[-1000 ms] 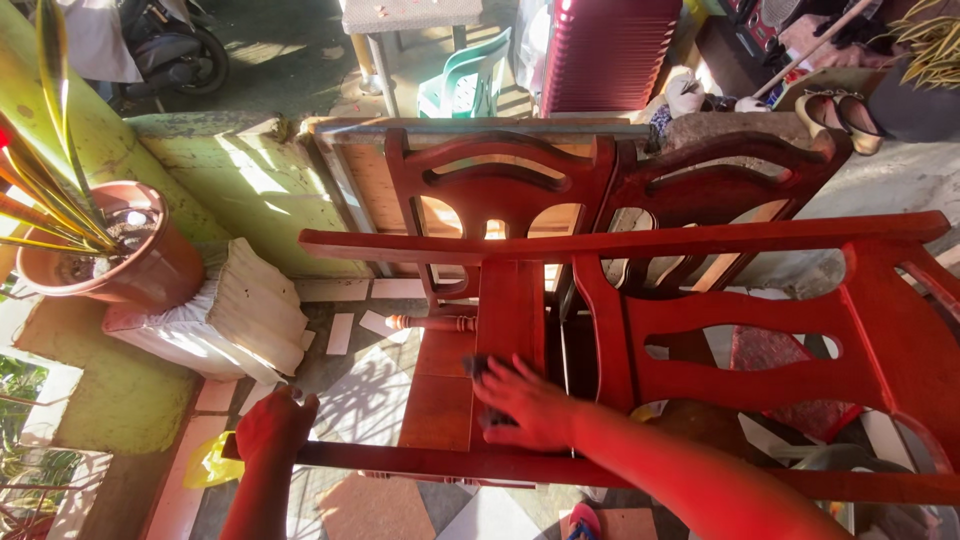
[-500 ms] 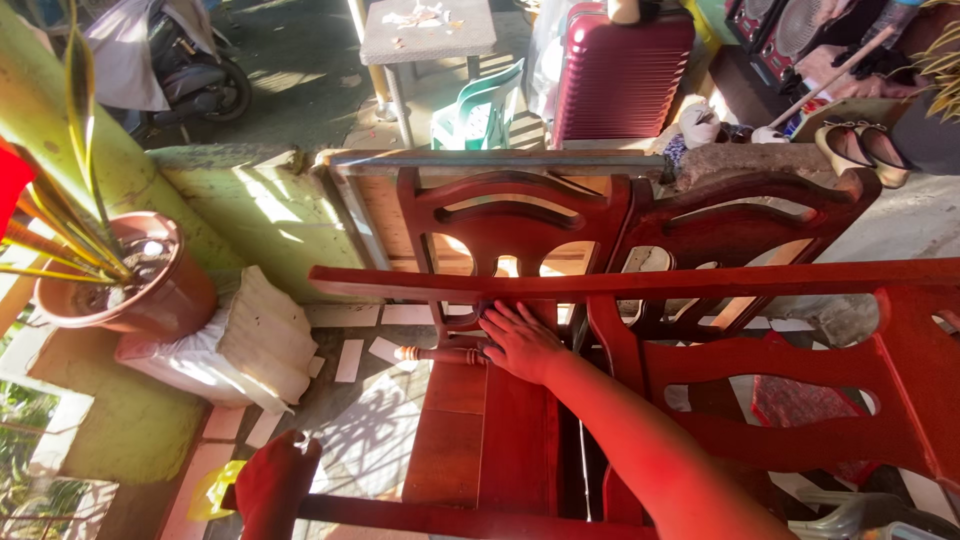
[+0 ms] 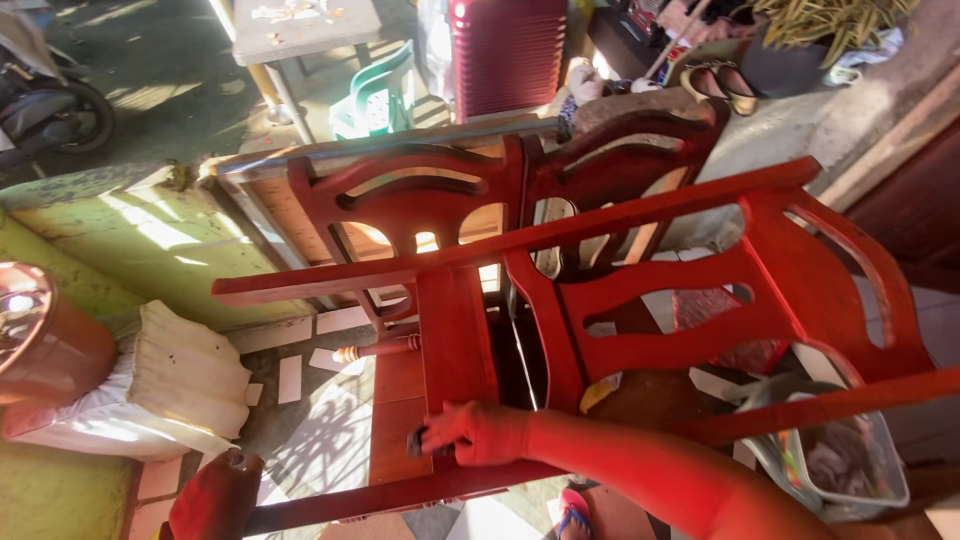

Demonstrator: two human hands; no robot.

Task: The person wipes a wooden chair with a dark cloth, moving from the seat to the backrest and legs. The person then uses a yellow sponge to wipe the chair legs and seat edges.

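Right hand grip: I see my right hand (image 3: 475, 432) closed over a small dark pad (image 3: 415, 441), fingers curled down onto it, only its left edge peeking out
Right hand contact: pad pressed flat against the lower part of the flat upright slat (image 3: 455, 335) of the red wooden frame (image 3: 640, 300), just above the frame's bottom rail (image 3: 400, 495)
Right arm pose: my forearm comes in from the lower right, lying across the frame, wrist straight, palm facing down
Left hand grip: my left hand (image 3: 215, 497) wraps the left end of the bottom rail; the fingers are folded under, so I cannot tell how tightly they close
Left arm pose: low at the bottom left edge, knuckles up
Frame position: tilted across my view, top rail running from left to upper right, in front of two red chair backs (image 3: 500, 190)
Nearby: brown plant pot (image 3: 40, 340) at far left, white sack (image 3: 180, 370) beside it on the tiled floor
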